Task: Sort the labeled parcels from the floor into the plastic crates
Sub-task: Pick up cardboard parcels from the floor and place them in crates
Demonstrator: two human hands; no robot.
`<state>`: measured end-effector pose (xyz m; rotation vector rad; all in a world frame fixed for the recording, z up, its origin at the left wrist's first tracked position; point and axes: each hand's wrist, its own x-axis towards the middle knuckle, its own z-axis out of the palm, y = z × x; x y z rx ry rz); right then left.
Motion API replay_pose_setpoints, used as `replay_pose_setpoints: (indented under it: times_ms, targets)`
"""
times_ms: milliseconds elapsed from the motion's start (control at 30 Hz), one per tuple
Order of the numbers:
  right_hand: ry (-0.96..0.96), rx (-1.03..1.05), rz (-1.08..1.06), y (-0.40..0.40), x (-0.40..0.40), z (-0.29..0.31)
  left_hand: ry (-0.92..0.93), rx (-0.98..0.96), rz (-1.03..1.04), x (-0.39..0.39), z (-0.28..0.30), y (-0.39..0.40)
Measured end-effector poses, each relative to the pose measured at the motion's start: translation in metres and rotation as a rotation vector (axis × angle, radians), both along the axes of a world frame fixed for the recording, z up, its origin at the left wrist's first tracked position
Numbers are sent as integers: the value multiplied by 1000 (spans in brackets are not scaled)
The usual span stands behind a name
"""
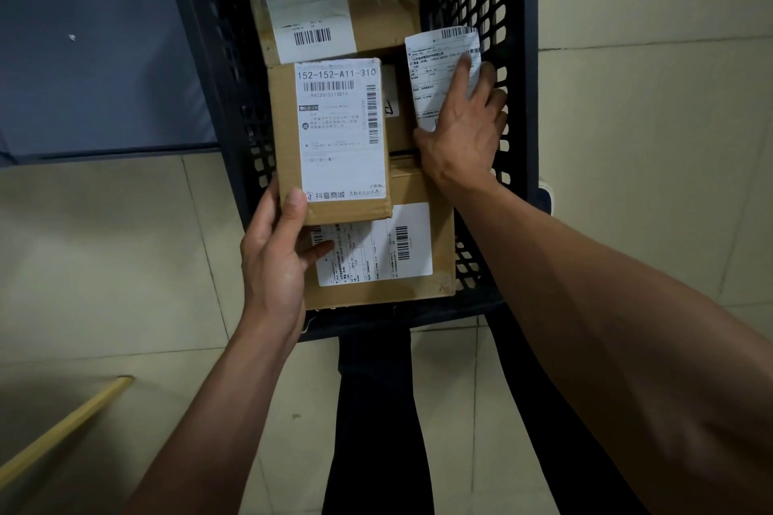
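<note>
The parcel (334,138) labeled 152-152-A11-310 hangs over the black crate (514,96), your left hand (272,259) gripping its near corner. Your right hand (460,130) presses flat, fingers spread, on a white-labeled parcel (439,67) inside. You seem mid-placement: next, lower it into the gap.

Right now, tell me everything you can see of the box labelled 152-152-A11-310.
The box labelled 152-152-A11-310 is a small brown cardboard carton, closed. A white shipping label with barcodes and printed text covers most of its top face. It sits over the dark plastic crate, above other labelled cartons. The left hand holds its near corner, thumb on top, fingers underneath. The right hand does not touch it.
</note>
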<state>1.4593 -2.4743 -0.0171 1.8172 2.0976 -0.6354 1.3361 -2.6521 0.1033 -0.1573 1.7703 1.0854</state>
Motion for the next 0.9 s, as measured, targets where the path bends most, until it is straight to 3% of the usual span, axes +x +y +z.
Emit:
replay_pose_setpoints:
  times_ms: [367,900]
  targets:
    - [-32,98,-78,-4,-7,2,2,-10,-10,-1,0,0]
    - [-22,1,-20,3,-4,-5,-4,-1,14,-1,-1,-1]
